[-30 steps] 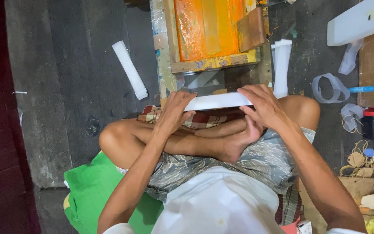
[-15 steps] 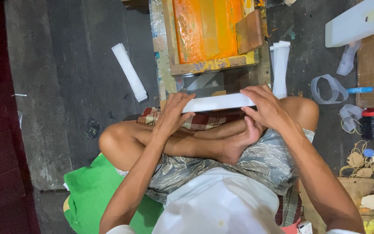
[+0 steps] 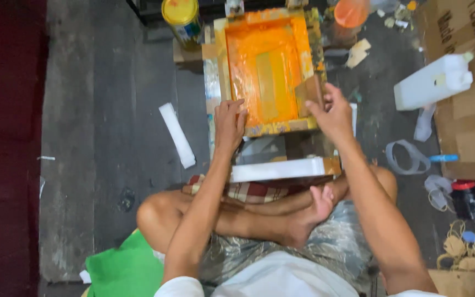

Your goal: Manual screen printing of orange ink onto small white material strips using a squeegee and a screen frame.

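Observation:
A wooden printing frame (image 3: 224, 66) full of orange ink stands in front of my crossed legs. My left hand (image 3: 228, 124) grips its near left corner, fingers curled over the edge. At the frame's right side, my right hand (image 3: 331, 113) closes on a brown wooden squeegee (image 3: 309, 91) that leans inside it. A long flat white piece (image 3: 279, 169) lies across the base just below the frame, above my knees, with neither hand touching it.
A yellow can (image 3: 181, 16) and an orange cup (image 3: 352, 12) stand beyond the frame. Right of it are a white jerrycan (image 3: 432, 82), a cardboard box (image 3: 468, 126), a tape loop (image 3: 405, 157) and a red-lidded jar (image 3: 464, 198). A white strip (image 3: 177, 135) lies left; a green sheet (image 3: 125, 269) is by my knee.
Both hands have let go of the flat white piece and reached forward to the frame. The white piece now lies on the base, and my view has tilted further forward.

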